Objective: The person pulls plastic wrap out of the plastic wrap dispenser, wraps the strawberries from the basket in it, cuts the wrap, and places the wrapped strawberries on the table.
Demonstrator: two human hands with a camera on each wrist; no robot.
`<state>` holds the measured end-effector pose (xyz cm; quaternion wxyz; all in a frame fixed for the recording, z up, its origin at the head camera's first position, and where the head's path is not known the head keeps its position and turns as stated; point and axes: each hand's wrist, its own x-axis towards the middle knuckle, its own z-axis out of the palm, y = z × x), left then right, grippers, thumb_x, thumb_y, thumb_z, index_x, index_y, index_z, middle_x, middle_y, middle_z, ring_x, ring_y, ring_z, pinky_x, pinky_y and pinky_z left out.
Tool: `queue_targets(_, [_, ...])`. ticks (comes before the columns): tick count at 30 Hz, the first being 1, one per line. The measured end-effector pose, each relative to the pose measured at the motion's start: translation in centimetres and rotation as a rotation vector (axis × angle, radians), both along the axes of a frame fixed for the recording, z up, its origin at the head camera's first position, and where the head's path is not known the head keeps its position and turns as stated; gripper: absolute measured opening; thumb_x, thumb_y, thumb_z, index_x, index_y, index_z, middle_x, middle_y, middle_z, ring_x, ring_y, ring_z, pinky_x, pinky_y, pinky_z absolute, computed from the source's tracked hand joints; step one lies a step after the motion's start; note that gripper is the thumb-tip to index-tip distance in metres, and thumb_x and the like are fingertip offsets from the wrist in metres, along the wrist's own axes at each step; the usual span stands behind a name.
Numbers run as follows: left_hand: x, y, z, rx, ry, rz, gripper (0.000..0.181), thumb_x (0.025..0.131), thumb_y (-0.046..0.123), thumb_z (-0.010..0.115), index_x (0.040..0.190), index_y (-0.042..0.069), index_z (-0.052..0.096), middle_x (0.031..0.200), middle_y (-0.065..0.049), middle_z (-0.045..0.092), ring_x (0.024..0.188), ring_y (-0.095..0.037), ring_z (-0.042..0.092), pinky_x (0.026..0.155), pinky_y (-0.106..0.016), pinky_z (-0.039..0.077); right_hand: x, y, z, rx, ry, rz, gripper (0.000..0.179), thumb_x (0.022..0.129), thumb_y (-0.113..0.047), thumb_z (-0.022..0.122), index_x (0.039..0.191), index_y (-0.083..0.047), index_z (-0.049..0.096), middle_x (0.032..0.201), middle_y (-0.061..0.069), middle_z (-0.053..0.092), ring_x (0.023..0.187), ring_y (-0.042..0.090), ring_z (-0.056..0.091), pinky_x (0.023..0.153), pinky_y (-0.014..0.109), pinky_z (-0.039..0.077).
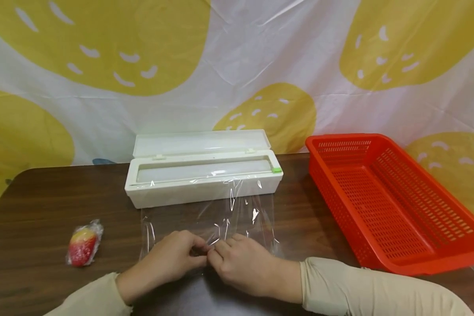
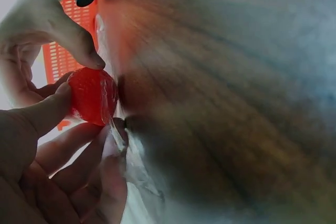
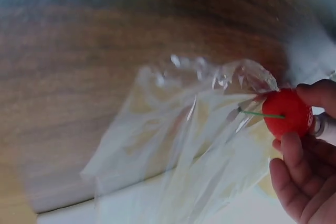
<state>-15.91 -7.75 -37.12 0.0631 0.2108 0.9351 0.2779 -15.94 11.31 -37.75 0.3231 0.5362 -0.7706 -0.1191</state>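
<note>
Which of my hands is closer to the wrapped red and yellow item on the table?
Left. Your left hand is to the right of the wrapped item, not touching it; your right hand is farther right, past the left.

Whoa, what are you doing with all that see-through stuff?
Someone's left hand and right hand are holding a round red fruit with a thin green stem, and it looks like they're wrapping it in cling film. The film stretches toward them from a white dispenser with its lid up. Off to the left, a red-and-yellow fruit lies on the table in crinkly clear wrap. A red plastic basket sits on the right.
</note>
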Motion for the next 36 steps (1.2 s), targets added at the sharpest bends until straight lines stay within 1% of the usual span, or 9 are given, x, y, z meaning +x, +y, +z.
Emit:
queue_targets(5, [-0.2, 0.0, 0.3, -0.010, -0.023, -0.002, 0.009, 0.078, 0.023, 0.069, 0.082, 0.029, 0.075, 0.078, 0.013, 0.070, 0.064, -0.004, 0.050, 0.056, -0.022, 0.040, -0.7, -0.1, 0.2, -0.050, -0.112, 0.025, 0.014, 0.076, -0.028, 0.067, 0.076, -0.017, 0.059, 0.066, -0.008, 0.059, 0.053, 0.006, 0.055, 0.050, 0.022, 0.042])
queue_targets(9, [-0.2, 0.0, 0.6, -0.015, -0.022, -0.004, 0.008, 0.080, 0.025, 0.070, 0.083, 0.030, 0.076, 0.082, 0.012, 0.071, 0.065, -0.003, 0.051, 0.056, -0.023, 0.040, -1.3, 0.0, 1.1, -0.021, -0.365, -0.038, 0.018, 0.072, -0.030, 0.072, 0.078, -0.018, 0.059, 0.066, -0.010, 0.060, 0.050, 0.003, 0.051, 0.045, 0.021, 0.043])
queue_targets(12, [-0.1, 0.0, 0.8, -0.004, -0.028, -0.011, 0.009, 0.081, 0.032, 0.071, 0.088, 0.026, 0.076, 0.086, 0.011, 0.073, 0.065, -0.002, 0.051, 0.057, -0.023, 0.040, -1.9, 0.1, 1.9, 0.001, -0.591, -0.146, 0.023, 0.073, -0.032, 0.073, 0.084, -0.019, 0.060, 0.064, -0.011, 0.058, 0.049, 0.002, 0.046, 0.043, 0.019, 0.039])
queue_targets(17, [0.1, 0.3, 0.7, -0.003, -0.050, -0.011, 0.030, 0.074, 0.042, 0.077, 0.095, 0.020, 0.074, 0.078, 0.011, 0.069, 0.057, -0.004, 0.045, 0.053, -0.023, 0.038, -2.5, 0.3, 2.5, -0.024, -0.817, -0.247, 0.029, 0.074, -0.034, 0.076, 0.095, -0.020, 0.063, 0.061, -0.013, 0.055, 0.049, 0.002, 0.044, 0.042, 0.015, 0.034])
queue_targets(22, [0.4, 0.8, 0.6, -0.079, 0.022, -0.008, 0.037, 0.061, 0.047, 0.084, 0.087, 0.026, 0.069, 0.072, 0.013, 0.062, 0.061, -0.006, 0.047, 0.053, -0.027, 0.038, -3.1, 0.5, 2.7, -0.037, -0.948, -0.251, 0.024, 0.075, -0.030, 0.076, 0.094, -0.021, 0.065, 0.073, -0.013, 0.066, 0.060, -0.002, 0.056, 0.051, 0.011, 0.042])
queue_targets(26, [0.6, 1.3, 0.6, -0.105, 0.088, 0.007, 0.038, 0.062, 0.046, 0.083, 0.088, 0.024, 0.067, 0.073, 0.012, 0.064, 0.061, -0.006, 0.048, 0.053, -0.029, 0.039, -3.7, 0.6, 2.7, -0.065, -1.053, -0.246, 0.019, 0.074, -0.026, 0.075, 0.091, -0.021, 0.068, 0.080, -0.013, 0.071, 0.070, -0.004, 0.061, 0.060, 0.010, 0.045])
queue_targets(28, [0.7, 1.5, 0.6, -0.098, 0.108, 0.016, 0.037, 0.065, 0.045, 0.082, 0.091, 0.023, 0.068, 0.072, 0.012, 0.065, 0.060, -0.005, 0.049, 0.052, -0.029, 0.039, -3.9, 0.6, 2.7, -0.074, -1.056, -0.243, 0.017, 0.074, -0.027, 0.076, 0.088, -0.021, 0.069, 0.081, -0.013, 0.069, 0.072, -0.003, 0.060, 0.063, 0.011, 0.044])
queue_targets(32, [0.7, 1.7, 0.5, -0.102, 0.169, 0.037, 0.035, 0.066, 0.041, 0.082, 0.094, 0.024, 0.070, 0.081, 0.011, 0.071, 0.067, -0.007, 0.061, 0.055, -0.029, 0.045, -3.9, 0.8, 2.8, -0.090, -1.035, -0.234, 0.015, 0.073, -0.027, 0.078, 0.086, -0.021, 0.073, 0.082, -0.010, 0.065, 0.075, 0.003, 0.054, 0.066, 0.015, 0.042])
queue_targets(36, [0.8, 1.6, 0.2, -0.071, 0.185, 0.052, 0.040, 0.066, 0.042, 0.081, 0.099, 0.024, 0.067, 0.083, 0.015, 0.073, 0.076, -0.010, 0.068, 0.055, -0.025, 0.045, -3.9, 0.7, 2.8, -0.128, -1.154, -0.253, 0.011, 0.074, -0.021, 0.078, 0.084, -0.019, 0.075, 0.080, -0.011, 0.069, 0.071, -0.001, 0.055, 0.065, 0.015, 0.044])
